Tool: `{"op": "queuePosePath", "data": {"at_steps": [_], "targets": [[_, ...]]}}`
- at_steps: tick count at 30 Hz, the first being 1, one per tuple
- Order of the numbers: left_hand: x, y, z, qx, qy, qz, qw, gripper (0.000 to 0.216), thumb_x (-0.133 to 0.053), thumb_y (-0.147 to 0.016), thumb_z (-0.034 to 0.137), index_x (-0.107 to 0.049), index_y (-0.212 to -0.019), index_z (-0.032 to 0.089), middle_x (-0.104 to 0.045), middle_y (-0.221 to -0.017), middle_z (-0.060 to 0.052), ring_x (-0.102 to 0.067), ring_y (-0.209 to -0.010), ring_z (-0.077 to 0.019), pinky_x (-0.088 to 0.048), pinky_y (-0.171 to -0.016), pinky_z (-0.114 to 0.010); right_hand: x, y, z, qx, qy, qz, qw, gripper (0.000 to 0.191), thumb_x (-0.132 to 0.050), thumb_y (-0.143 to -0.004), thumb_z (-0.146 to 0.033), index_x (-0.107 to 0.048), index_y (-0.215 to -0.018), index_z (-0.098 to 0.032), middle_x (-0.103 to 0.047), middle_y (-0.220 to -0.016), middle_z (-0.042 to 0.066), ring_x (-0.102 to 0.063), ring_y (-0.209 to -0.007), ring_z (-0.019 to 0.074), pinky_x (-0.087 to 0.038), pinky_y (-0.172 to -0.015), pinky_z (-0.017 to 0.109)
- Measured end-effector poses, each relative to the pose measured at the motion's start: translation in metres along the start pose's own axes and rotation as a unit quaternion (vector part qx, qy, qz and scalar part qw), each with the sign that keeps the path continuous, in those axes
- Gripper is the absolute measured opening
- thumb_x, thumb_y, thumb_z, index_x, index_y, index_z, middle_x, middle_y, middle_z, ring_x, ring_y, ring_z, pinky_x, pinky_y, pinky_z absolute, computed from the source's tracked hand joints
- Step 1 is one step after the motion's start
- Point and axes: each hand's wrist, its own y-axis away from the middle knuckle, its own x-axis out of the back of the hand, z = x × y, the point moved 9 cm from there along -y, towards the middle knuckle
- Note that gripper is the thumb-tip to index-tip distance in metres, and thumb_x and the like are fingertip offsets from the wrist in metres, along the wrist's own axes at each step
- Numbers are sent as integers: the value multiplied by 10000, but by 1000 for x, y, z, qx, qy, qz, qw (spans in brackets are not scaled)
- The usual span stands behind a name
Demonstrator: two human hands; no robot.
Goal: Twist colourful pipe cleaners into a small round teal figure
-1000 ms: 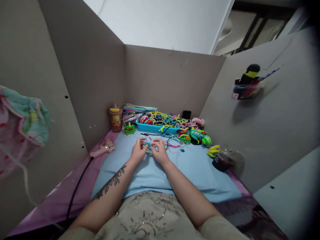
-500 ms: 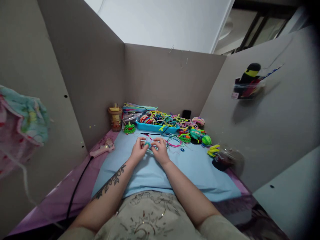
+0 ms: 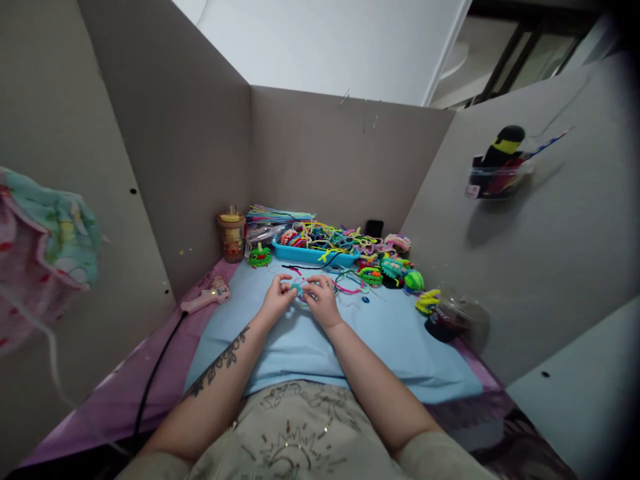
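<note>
My left hand (image 3: 275,301) and my right hand (image 3: 323,300) meet over the light blue mat (image 3: 390,340), fingers pinched together. Between the fingertips sits a small teal pipe-cleaner piece (image 3: 298,289), gripped from both sides. Loose pink and green pipe cleaners (image 3: 347,283) lie just beyond my right hand. A small blue bead (image 3: 365,299) rests on the mat to the right.
A blue tray (image 3: 315,255) heaped with coloured pipe cleaners stands at the back, with finished fuzzy figures (image 3: 393,267) to its right and a green one (image 3: 260,256) to its left. A lidded cup (image 3: 231,233), a pink glue gun (image 3: 205,299) with black cord and a dark bowl (image 3: 445,323) flank the mat. Cardboard walls enclose the space.
Nothing clear beyond small finger movements on the teal piece; both hands stay in place.
</note>
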Motion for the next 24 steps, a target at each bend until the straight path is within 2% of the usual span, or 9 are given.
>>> {"op": "queuePosePath", "data": {"at_steps": [3, 6, 10, 13, 17, 20, 24], "targets": [[-1, -1, -2, 0, -6, -9, 1000, 416, -641, -682, 279, -403, -1009, 185, -551, -641, 57, -504, -526, -82, -356, -531, -198, 0, 0, 1, 3, 5, 1, 1000, 93, -634, -741, -154, -674, -753, -237, -583, -938, 41, -473, -956, 214, -384, -884, 384], [3, 1, 6, -28, -93, 12, 995, 365, -613, -701, 254, -425, -1008, 190, -549, -663, 50, -474, -512, -77, -341, -525, -200, -1, 1, 3, -3, 7, 3, 1000, 72, -654, -726, -166, -673, -723, -235, -586, -936, 41, -481, -954, 212, -381, -884, 385], [3, 9, 25, -87, -288, 40, 953, 292, -562, -750, 228, -480, -1030, 213, -608, -806, 5, -514, -588, -104, -366, -581, -231, -2, 2, 7, -19, 8, -1, 1000, 48, -694, -690, -193, -671, -672, -231, -584, -928, 40, -486, -939, 210, -377, -875, 381], [-2, 13, 31, -100, -362, 33, 926, 280, -525, -782, 216, -477, -1059, 224, -637, -885, -17, -562, -665, -135, -386, -618, -252, -4, 2, 11, -33, 8, -7, 999, 66, -710, -679, -227, -666, -630, -226, -578, -906, 38, -487, -919, 207, -369, -866, 378], [-6, 15, 32, -105, -377, 23, 920, 273, -516, -789, 211, -472, -1058, 229, -646, -904, -21, -572, -684, -143, -392, -631, -260, -5, 2, 16, -51, -7, -10, 999, 98, -690, -689, -222, -652, -599, -217, -576, -898, 35, -485, -914, 204, -363, -855, 375], [-5, 13, 29, -96, -350, 26, 931, 283, -520, -785, 222, -459, -1061, 225, -634, -878, -11, -547, -642, -127, -385, -614, -252, -5, 2, 18, -62, -14, -4, 998, 102, -676, -700, -223, -651, -601, -215, -577, -904, 37, -479, -925, 207, -360, -863, 375], [1, 9, 21, -75, -285, 41, 955, 303, -537, -769, 234, -448, -1058, 212, -599, -808, 5, -515, -592, -105, -372, -589, -235, -3, 2, 14, -70, -6, 6, 998, 24, -657, -725, -236, -678, -716, -229, -568, -927, 42, -469, -956, 212, -359, -886, 379]]}}
